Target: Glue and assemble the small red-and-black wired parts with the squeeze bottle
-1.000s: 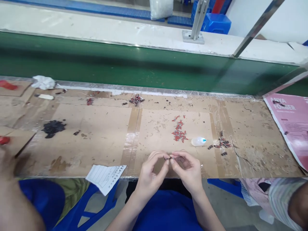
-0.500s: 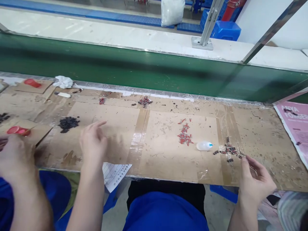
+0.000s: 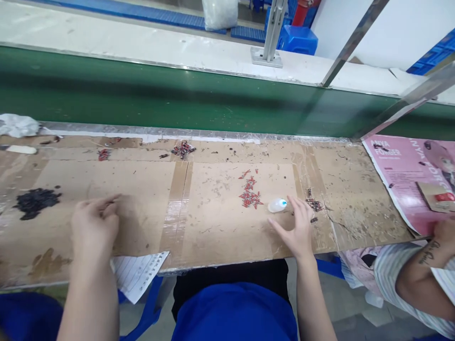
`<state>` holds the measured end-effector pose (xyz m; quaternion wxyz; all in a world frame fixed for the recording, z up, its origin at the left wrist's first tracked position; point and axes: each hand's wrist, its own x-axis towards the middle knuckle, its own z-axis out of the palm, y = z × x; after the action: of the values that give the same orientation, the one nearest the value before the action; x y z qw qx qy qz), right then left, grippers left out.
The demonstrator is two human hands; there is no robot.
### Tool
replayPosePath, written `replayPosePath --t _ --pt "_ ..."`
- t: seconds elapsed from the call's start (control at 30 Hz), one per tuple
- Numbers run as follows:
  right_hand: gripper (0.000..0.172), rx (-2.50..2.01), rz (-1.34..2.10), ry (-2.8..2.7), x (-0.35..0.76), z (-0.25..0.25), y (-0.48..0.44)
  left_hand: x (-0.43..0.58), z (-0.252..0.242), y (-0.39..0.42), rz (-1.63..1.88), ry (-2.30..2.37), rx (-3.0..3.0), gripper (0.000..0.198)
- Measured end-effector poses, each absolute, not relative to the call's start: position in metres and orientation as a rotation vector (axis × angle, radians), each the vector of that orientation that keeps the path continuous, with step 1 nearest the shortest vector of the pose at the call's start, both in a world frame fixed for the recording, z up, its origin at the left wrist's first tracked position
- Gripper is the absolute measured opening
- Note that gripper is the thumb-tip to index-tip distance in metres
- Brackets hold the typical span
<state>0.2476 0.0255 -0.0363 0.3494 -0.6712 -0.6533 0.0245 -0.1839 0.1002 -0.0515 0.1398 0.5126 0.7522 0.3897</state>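
Observation:
My right hand (image 3: 298,225) is open, thumb and fingers spread around the near side of a small white bottle (image 3: 276,205) with a blue tip that lies on the cardboard. I cannot tell whether the fingers touch it. Just left of the bottle lie many small red pieces (image 3: 250,199). Behind the right hand's fingers is a pile of small dark-and-red parts (image 3: 314,204). On the left, my left hand (image 3: 95,218) hovers low over the cardboard, its fingers curled together; what they hold, if anything, is hidden. A heap of black pieces (image 3: 38,201) lies to its left.
Cardboard (image 3: 220,237) covers the bench, with a green wall (image 3: 177,97) behind. At the back lie more red-and-black parts (image 3: 183,149). A notepad sheet (image 3: 142,272) hangs over the front edge. At right, another person's arm (image 3: 426,265) rests near a pink poster (image 3: 394,189).
My right hand has left the dark-and-red pile, moved left to the bottle and opened. My left hand's fingers have curled in. The view has swung right, bringing the other person's arm into sight.

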Motion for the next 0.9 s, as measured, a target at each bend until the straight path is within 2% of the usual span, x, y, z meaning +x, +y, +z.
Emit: replayPosePath --t 0.07,0.13,0.23,0.4,0.57,0.63,0.73,0.8,0.9 --pt "0.059 -1.743 0.117 -1.694 0.239 -0.042 0.031 -0.156 -0.048 0.092 1.1 2.171 1.392 0.022" --pt "0.045 -1.741 0.153 -1.654 0.235 -0.047 0.037 -0.118 -0.045 0.081 1.149 1.906 1.431 0.029" --pt "0.032 -1.719 0.217 -1.579 0.234 -0.05 0.042 -0.059 -0.045 0.062 1.126 1.529 1.543 0.024" --pt "0.03 -1.503 0.575 -1.471 0.232 -0.044 0.035 -0.005 -0.064 0.044 1.165 1.368 1.711 0.019" --pt "0.054 -1.379 0.944 -1.113 0.214 -0.038 0.027 -0.009 -0.078 0.043 1.214 1.495 1.877 0.015" --pt "0.058 -1.334 1.035 -0.946 0.204 -0.037 0.028 -0.014 -0.077 0.042 1.183 1.479 1.866 0.013" --pt "0.045 -1.202 1.168 -0.743 0.194 -0.037 0.032 -0.016 -0.073 0.041 1.183 1.499 1.806 0.009" --pt "0.038 -1.159 1.198 -0.664 0.189 -0.038 0.035 -0.015 -0.071 0.04 1.187 1.526 1.779 0.014" --pt "0.035 -1.185 1.192 -0.585 0.186 -0.038 0.039 -0.012 -0.07 0.041 1.162 1.532 1.803 0.019"
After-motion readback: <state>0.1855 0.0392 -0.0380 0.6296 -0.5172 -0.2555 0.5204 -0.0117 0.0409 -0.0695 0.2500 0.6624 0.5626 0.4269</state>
